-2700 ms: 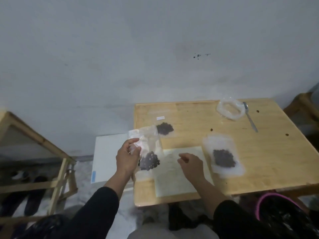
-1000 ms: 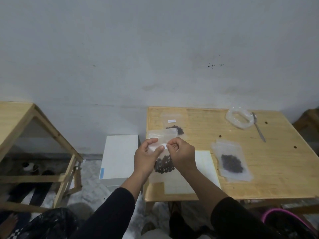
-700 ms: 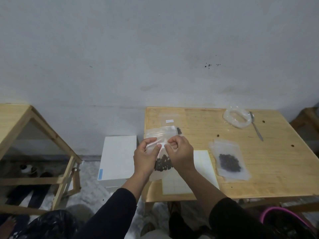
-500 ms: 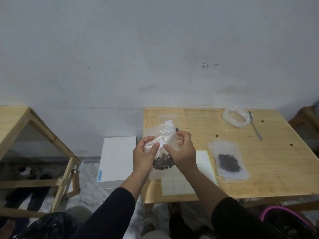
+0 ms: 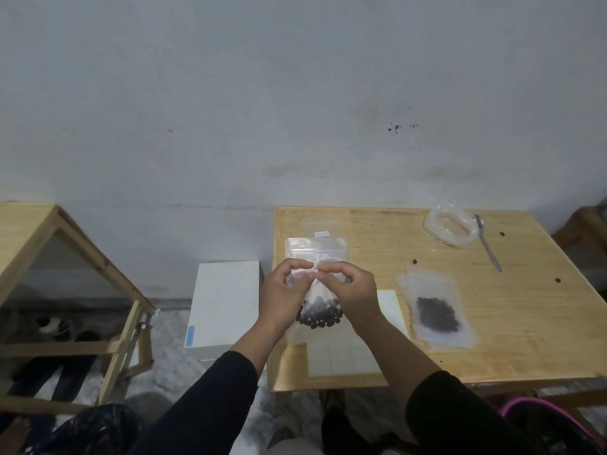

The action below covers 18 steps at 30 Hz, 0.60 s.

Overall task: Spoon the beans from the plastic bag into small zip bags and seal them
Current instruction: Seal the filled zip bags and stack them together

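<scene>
A: What did the head view show of the hands?

B: The left hand (image 5: 283,296) and right hand (image 5: 352,292) both pinched the small zip bag (image 5: 317,257), fingertips meeting at its middle, fingers curled round the plastic. It hung above the near left part of the bench (image 5: 512,326).

A: How did the bag lie?

B: Upright, long axis running away from the person: mouth at the far end, above the fingers, and the beans (image 5: 320,313) bunched low, between the wrists.

A: So the seal?

B: Probably the step in hand. The zip strip lay just beyond both sets of fingertips, each hand about equally near, so either could slide up and press along it.

A: Anything else?

B: A filled zip bag (image 5: 437,311) lay flat to the right, the plastic bag (image 5: 448,228) and spoon (image 5: 488,246) at the far right corner. A white box (image 5: 225,302) sat left of the bench.
</scene>
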Each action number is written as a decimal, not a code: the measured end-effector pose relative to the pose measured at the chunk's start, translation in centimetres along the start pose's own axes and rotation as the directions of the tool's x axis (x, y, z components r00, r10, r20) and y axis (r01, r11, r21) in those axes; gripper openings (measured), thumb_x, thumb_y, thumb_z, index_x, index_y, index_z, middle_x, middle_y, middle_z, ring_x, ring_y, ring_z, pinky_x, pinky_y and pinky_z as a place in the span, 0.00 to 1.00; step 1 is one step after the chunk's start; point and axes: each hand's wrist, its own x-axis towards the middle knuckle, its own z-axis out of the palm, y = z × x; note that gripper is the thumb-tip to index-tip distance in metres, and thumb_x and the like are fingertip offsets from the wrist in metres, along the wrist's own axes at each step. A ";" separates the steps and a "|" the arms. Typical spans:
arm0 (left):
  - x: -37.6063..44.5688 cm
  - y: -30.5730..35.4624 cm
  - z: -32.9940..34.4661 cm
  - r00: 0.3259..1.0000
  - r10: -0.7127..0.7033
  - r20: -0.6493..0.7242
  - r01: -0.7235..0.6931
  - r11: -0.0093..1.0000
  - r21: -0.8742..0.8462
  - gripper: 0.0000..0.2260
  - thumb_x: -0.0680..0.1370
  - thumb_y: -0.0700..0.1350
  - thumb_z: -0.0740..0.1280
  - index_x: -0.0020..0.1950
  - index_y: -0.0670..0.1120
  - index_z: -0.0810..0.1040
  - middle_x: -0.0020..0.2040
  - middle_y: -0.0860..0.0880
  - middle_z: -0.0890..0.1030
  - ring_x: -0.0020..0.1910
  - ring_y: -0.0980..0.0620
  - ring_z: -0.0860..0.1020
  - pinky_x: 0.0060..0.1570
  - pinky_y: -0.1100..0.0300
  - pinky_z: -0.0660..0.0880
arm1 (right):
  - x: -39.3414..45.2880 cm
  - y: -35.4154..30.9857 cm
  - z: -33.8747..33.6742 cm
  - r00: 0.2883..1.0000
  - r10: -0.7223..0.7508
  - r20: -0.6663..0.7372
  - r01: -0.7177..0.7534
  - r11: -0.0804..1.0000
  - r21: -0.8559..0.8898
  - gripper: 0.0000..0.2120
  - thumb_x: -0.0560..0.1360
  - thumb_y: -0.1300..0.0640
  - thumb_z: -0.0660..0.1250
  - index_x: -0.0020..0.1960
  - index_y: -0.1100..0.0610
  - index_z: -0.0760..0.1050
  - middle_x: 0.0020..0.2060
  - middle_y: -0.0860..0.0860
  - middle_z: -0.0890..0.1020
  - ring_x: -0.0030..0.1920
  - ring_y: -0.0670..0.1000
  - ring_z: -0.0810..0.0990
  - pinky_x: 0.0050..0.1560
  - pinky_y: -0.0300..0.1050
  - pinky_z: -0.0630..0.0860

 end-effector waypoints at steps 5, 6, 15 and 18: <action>0.1 0.5 0.2 1.000 -0.019 -0.018 0.019 0.999 0.033 0.06 0.76 0.45 0.69 0.45 0.56 0.81 0.43 0.56 0.82 0.38 0.58 0.79 0.38 0.66 0.75 | 0.1 -0.1 0.4 0.995 0.040 -0.097 -0.038 0.999 0.023 0.05 0.70 0.63 0.72 0.41 0.54 0.82 0.38 0.45 0.84 0.40 0.41 0.81 0.44 0.36 0.76; 0.1 0.5 0.3 0.999 -0.021 -0.029 0.022 0.999 0.033 0.06 0.76 0.44 0.68 0.45 0.56 0.81 0.41 0.56 0.82 0.36 0.58 0.78 0.37 0.66 0.76 | 0.2 0.0 0.4 0.994 0.034 -0.108 -0.032 0.999 0.018 0.05 0.71 0.63 0.71 0.41 0.54 0.82 0.37 0.45 0.84 0.39 0.41 0.81 0.42 0.35 0.76; 1.3 0.1 1.2 0.992 -0.090 -0.084 0.091 0.996 0.007 0.10 0.78 0.44 0.64 0.45 0.59 0.81 0.41 0.58 0.82 0.39 0.58 0.79 0.41 0.66 0.77 | 1.4 0.7 -0.5 0.995 0.050 -0.086 -0.056 0.996 -0.072 0.08 0.75 0.62 0.64 0.46 0.54 0.80 0.37 0.44 0.82 0.37 0.39 0.78 0.39 0.30 0.73; 2.8 -0.1 1.1 0.988 -0.116 -0.099 0.114 0.993 -0.025 0.11 0.78 0.42 0.64 0.47 0.57 0.81 0.45 0.56 0.82 0.42 0.59 0.79 0.42 0.69 0.75 | 2.4 1.1 -1.8 0.994 0.096 -0.051 -0.101 0.989 -0.106 0.06 0.73 0.61 0.68 0.46 0.53 0.82 0.37 0.45 0.83 0.37 0.41 0.78 0.39 0.31 0.73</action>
